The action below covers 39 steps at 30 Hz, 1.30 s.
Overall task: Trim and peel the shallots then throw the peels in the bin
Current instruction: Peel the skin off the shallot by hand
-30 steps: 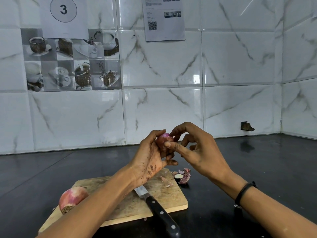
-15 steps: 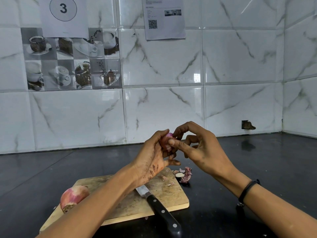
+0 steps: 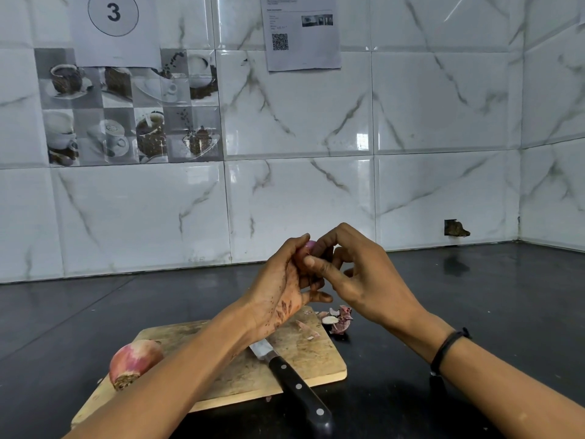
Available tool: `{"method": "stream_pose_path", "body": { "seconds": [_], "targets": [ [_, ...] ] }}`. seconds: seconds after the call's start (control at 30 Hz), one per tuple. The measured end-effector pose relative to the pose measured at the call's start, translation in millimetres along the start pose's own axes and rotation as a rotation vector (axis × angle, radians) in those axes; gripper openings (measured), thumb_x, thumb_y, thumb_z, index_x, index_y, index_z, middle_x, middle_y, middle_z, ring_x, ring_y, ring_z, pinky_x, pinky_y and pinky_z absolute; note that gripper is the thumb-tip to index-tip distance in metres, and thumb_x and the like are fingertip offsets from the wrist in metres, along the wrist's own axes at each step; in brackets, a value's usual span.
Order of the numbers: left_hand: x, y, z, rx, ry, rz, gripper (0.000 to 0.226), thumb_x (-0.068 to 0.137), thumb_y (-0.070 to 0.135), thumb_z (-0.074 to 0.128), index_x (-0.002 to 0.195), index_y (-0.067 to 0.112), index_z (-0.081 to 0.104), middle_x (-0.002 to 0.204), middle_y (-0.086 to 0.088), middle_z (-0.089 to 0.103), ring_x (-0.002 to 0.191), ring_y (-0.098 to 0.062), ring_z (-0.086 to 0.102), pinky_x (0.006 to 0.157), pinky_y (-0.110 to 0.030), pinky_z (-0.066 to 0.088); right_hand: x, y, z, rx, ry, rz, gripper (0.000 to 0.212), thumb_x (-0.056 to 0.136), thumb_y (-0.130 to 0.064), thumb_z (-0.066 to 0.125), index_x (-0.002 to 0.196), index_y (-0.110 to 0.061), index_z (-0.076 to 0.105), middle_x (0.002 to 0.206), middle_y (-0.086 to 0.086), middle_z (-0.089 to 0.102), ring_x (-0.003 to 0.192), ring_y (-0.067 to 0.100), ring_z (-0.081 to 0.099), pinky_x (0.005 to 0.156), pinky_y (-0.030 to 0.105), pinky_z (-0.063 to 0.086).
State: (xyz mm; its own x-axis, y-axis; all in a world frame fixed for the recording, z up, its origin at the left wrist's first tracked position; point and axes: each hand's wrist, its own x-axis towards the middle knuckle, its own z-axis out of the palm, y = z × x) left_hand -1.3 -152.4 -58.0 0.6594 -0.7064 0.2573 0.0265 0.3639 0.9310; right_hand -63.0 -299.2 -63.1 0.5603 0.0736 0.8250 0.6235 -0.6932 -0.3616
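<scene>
While the small purple shallot [image 3: 311,245] is gripped in the curled left hand [image 3: 281,289] above the glossy black desk [image 3: 474,312], its skin is pinched by thumb and forefinger of the right hand [image 3: 364,280], presumably so that it can be stripped off. A larger unpeeled pink shallot [image 3: 134,359] is left at eight o'clock on the worn wooden chopping board [image 3: 304,353], the purple peel scraps [image 3: 340,320] at two. Since a second ago, the bulb is covered further by the right thumb.

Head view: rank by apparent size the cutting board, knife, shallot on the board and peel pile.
1. Cutting board
2. Knife, blade partly hidden
3. Shallot on the board
4. Peel pile; it lies farther off, so this last gap is unsure.
</scene>
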Motion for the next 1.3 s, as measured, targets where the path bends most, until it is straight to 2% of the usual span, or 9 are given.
{"method": "stream_pose_path", "body": {
  "seconds": [0.1,0.2,0.33,0.5,0.63,0.9,1.1,1.17,1.3],
  "targets": [
    [-1,2,1,-0.023,0.015,0.004,0.039,0.095,0.04,0.051,0.109,0.005,0.063,0.105,-0.013,0.067,0.089,-0.024,0.06,0.071,-0.039,0.053,-1,-2,-3,0.033,0.027,0.03,0.034,0.081,-0.046,0.08,0.098,-0.026,0.059,0.093,-0.011,0.063,0.071,0.012,0.063,0.063,0.015,0.047],
    [-2,4,2,-0.039,0.043,0.012,0.039,0.09,0.041,0.054,0.103,0.005,0.064,0.085,-0.007,0.067,0.079,-0.021,0.057,0.068,-0.04,0.052,-2,-2,-6,0.01,0.057,0.036,0.04,0.079,-0.045,0.083,0.106,-0.029,0.058,0.098,-0.014,0.061,0.069,0.013,0.062,0.063,0.012,0.046],
    [-2,3,0,-0.036,0.024,0.002,0.045,0.084,0.044,0.057,0.11,0.009,0.069,0.098,-0.009,0.066,0.087,-0.024,0.055,0.07,-0.04,0.051,-2,0,-6,-0.038,0.062,-0.024,0.03,0.086,-0.033,0.081,0.109,-0.026,0.064,0.1,-0.014,0.062,0.073,0.014,0.064,0.066,0.01,0.047],
    [-1,3,-1,-0.025,0.044,-0.006,0.048,0.084,0.045,0.057,0.112,0.008,0.068,0.089,-0.007,0.064,0.072,-0.018,0.053,0.069,-0.04,0.05,-2,0,-6,-0.043,0.062,0.004,0.022,0.087,-0.036,0.079,0.104,-0.027,0.067,0.101,-0.014,0.065,0.076,0.013,0.065,0.064,0.013,0.046],
    [-4,2,0,0.005,0.052,-0.026,0.045,0.094,0.042,0.05,0.115,0.005,0.064,0.079,-0.007,0.058,0.062,-0.015,0.049,0.06,-0.036,0.053,-3,2,-4,-0.029,0.025,0.031,0.027,0.084,-0.035,0.082,0.102,-0.027,0.064,0.099,-0.015,0.064,0.076,0.011,0.064,0.067,0.011,0.046],
    [-3,-2,0,-0.018,0.008,-0.023,0.054,0.083,0.046,0.057,0.119,0.007,0.06,0.079,-0.007,0.054,0.06,-0.016,0.045,0.064,-0.036,0.051,-1,10,0,-0.061,0.005,0.004,0.022,0.087,-0.02,0.08,0.098,-0.024,0.061,0.098,-0.012,0.06,0.075,0.013,0.062,0.069,0.031,0.052],
    [-5,-1,0,0.001,0.012,-0.03,0.045,0.082,0.044,0.057,0.104,0.006,0.066,0.089,-0.013,0.046,0.062,-0.017,0.04,0.055,-0.032,0.054,-1,9,1,-0.132,-0.049,-0.059,0.016,0.089,-0.019,0.077,0.09,-0.017,0.062,0.093,-0.008,0.055,0.079,0.013,0.06,0.062,0.016,0.045],
    [-4,-1,0,-0.007,0.022,-0.032,0.043,0.085,0.043,0.057,0.104,0.006,0.065,0.092,-0.015,0.047,0.063,-0.018,0.042,0.057,-0.033,0.054,-1,9,0,-0.135,-0.039,-0.05,0.017,0.09,-0.022,0.077,0.09,-0.019,0.06,0.093,-0.009,0.055,0.083,0.012,0.06,0.063,0.013,0.044],
    [-3,1,1,-0.035,0.066,-0.024,0.035,0.091,0.039,0.056,0.094,0.006,0.066,0.092,-0.016,0.057,0.074,-0.022,0.048,0.065,-0.038,0.051,-3,1,-3,-0.055,0.039,0.051,0.032,0.081,-0.049,0.08,0.091,-0.028,0.057,0.088,-0.012,0.063,0.083,0.008,0.065,0.063,0.019,0.049]
  ]
}}
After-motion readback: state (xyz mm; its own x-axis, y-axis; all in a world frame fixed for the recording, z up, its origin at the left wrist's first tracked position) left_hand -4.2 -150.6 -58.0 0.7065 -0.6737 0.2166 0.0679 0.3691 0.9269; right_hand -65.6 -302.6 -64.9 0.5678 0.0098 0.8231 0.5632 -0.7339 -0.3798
